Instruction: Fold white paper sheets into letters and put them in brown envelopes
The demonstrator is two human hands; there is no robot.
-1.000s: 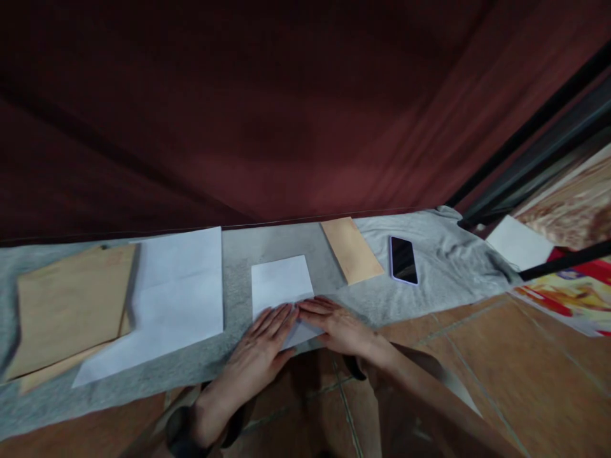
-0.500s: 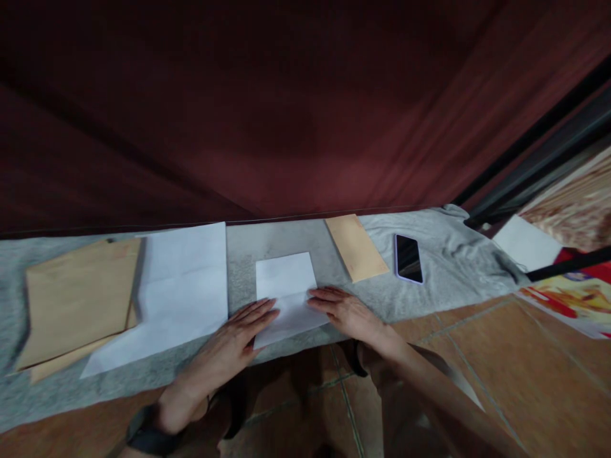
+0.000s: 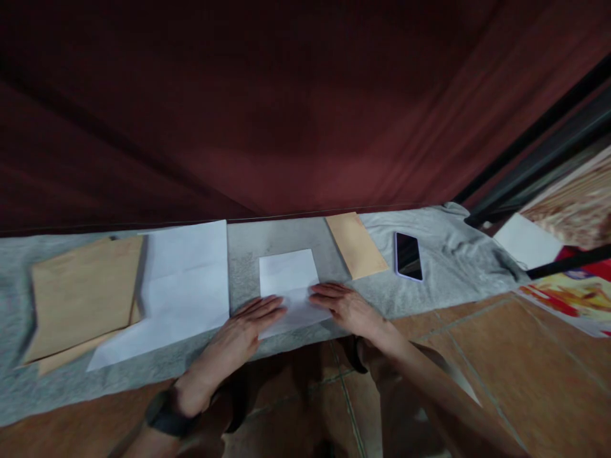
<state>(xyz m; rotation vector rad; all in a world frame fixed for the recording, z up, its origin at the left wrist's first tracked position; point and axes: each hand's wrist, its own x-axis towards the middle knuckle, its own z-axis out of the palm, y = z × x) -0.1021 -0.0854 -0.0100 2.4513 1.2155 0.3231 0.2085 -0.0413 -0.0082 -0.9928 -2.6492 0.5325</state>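
Note:
A white sheet of paper (image 3: 288,270) lies folded in front of me on a grey cloth, a crease running across its middle. My left hand (image 3: 245,324) rests on the sheet's left side, fingers stretched out and flat. From the other side, my right hand (image 3: 346,306) presses its extended fingers on the paper's right edge near the crease. Just beyond that hand lies a narrow tan envelope (image 3: 357,246). Left of my left hand is a larger stack of white paper (image 3: 188,280), partly under brown envelopes (image 3: 86,296).
A phone (image 3: 408,257) with a pale purple edge lies on the grey cloth (image 3: 449,254) at the right. A dark red curtain (image 3: 286,127) hangs behind. Dark metal bars (image 3: 539,137) and a colourful printed box (image 3: 573,296) stand over the tiled floor (image 3: 501,343).
Both hands have shifted slightly along the folded sheet, the left one a little to the right. The view has moved a bit. The paper stays folded and flat.

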